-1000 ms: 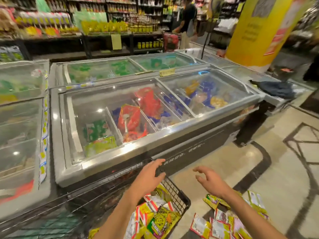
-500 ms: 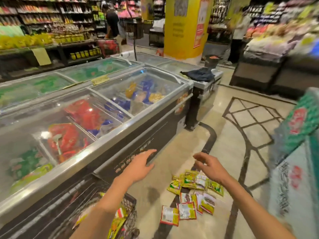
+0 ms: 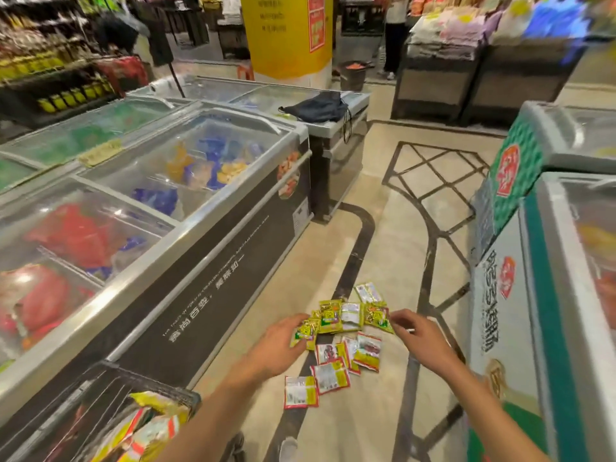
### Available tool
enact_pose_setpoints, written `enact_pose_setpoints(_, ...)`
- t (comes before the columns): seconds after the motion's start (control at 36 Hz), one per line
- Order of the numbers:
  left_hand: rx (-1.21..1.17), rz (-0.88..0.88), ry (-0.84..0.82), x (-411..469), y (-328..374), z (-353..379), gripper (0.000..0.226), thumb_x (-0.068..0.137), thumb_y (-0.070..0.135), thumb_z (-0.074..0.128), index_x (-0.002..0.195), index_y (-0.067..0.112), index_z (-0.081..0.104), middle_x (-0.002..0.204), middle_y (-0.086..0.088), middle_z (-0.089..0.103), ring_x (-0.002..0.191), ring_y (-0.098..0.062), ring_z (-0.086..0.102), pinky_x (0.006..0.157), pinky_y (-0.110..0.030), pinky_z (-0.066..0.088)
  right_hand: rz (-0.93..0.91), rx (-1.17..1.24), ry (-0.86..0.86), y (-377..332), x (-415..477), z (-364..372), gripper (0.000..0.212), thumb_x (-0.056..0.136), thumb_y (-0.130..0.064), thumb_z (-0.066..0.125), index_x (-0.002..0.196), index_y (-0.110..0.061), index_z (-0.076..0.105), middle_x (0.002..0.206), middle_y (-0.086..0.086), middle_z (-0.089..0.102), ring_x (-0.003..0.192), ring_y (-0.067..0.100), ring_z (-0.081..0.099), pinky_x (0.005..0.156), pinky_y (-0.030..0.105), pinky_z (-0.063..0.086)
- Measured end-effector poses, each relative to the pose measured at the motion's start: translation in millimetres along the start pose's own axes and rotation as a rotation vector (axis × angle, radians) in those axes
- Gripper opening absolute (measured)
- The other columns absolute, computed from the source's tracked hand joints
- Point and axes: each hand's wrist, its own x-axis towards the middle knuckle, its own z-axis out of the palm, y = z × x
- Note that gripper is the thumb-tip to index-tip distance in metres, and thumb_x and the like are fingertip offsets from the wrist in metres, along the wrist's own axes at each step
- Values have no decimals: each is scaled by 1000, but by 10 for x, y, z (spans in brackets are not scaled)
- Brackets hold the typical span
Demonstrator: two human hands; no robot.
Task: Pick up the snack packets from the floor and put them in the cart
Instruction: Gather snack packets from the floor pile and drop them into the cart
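Several snack packets (image 3: 343, 338), yellow-green and red-white, lie scattered on the beige floor in the aisle. My left hand (image 3: 276, 348) reaches out over the left side of the pile with relaxed fingers, holding nothing. My right hand (image 3: 421, 338) hangs over the right side of the pile, fingers loosely bent and empty. The black wire cart (image 3: 100, 388) stands at the bottom left with several packets (image 3: 146, 428) inside it.
A long chest freezer (image 3: 200, 248) with glass lids runs along the left of the aisle. Another freezer (image 3: 546, 321) with green and white panels stands on the right. A dark cloth (image 3: 316, 108) lies on a far freezer. People stand at the back.
The view has swung right and down from the cart toward the floor pile. Both hands have moved away from the cart and now hover over the packets.
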Motion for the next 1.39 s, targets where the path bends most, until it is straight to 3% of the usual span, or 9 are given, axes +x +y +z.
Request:
enact_pose_setpoints(0.06,5,-16,-29,119,-12,92,56,91,23,57,145,25,40,144,1,48,130,-16,46,112,-30,32,48,34,5,122,1,-14,16,90,-13,61,104,-17,68,98,-6,70,92,6,64,77,4,43)
enact_pose_setpoints(0.14,13,-33,-63,306,-29,193,58,91,24,56,146,29,37,147,3,45,133,-15,42,115,-31,30,101,64,20,284,19,-5,14,91,-12,60,104,-14,67,97,-4,68,89,4,61,71,-3,37)
enact_pose_setpoints(0.25,41,-34,-68,592,-86,291,59,91,21,59,146,25,39,148,4,43,135,-13,39,110,-18,23,180,89,18,484,96,49,13,90,-16,62,101,-19,67,96,-8,69,90,5,63,73,5,40)
enact_pose_setpoints(0.44,-11,-21,-126,1072,-310,355,70,86,21,65,148,32,34,146,3,44,134,-17,43,108,-29,36,281,43,-34,591,407,142,18,89,-11,60,97,-26,65,96,-5,70,92,7,64,87,27,49)
enact_pose_setpoints(0.61,-30,-75,-222,1416,-767,425,85,76,36,59,152,35,22,147,-4,37,135,-25,38,109,-33,35,331,-31,-129,577,823,366,22,90,-9,55,107,-19,65,100,-2,68,92,9,62,82,20,45)
enact_pose_setpoints(0.75,-38,-125,-235,1718,-1146,534,84,78,31,62,152,36,21,149,-9,37,135,-29,38,108,-33,36,330,-73,-212,542,1221,621,18,93,-11,52,106,-19,61,94,-1,67,82,3,58,68,7,41)
enact_pose_setpoints(1.0,-96,-205,-211,2160,-1612,721,82,81,34,65,150,42,21,145,3,40,130,-18,43,100,-35,45,345,-141,-351,727,1875,1113,21,91,-15,53,111,-20,59,96,-3,64,88,10,60,79,25,47)
enact_pose_setpoints(1.11,-120,-301,-243,2168,-1827,1018,86,82,32,71,152,37,21,150,1,36,133,-19,40,106,-31,40,404,-176,-433,961,2046,1466,24,91,-18,53,114,-22,59,100,-5,64,88,9,60,78,22,49)
enact_pose_setpoints(1.39,-80,-389,-344,2211,-2501,1904,87,76,38,64,149,45,18,149,0,35,134,-23,39,103,-44,45,386,-279,-656,1804,2350,2471,26,92,-21,50,117,-22,56,109,-2,62,95,13,58,81,21,44)
